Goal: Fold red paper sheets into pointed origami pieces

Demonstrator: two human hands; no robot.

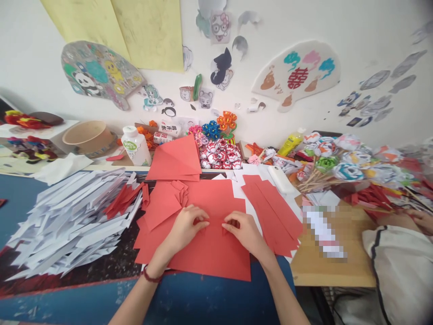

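Observation:
Red paper sheets [216, 262] lie spread in the middle of the blue table. Above them my left hand [189, 225] has thumb and fingers pinched together. Facing it, my right hand [241, 228] is pinched in the same way, a short gap between the two. Red paper seems to lie between the fingertips of both hands, but its shape blends with the sheets below. Small folded red pieces [181, 192] rest just beyond my left hand. Cut red strips [270, 212] are to the right of my right hand.
A large heap of folded white paper [81, 225] lies at the left. Along the wall stand a white bottle [135, 146], red-and-white paper flowers [221, 155] and a yellow bottle [291, 142]. At the right, another person's sleeve [399, 266] is beside a wooden table [304, 266].

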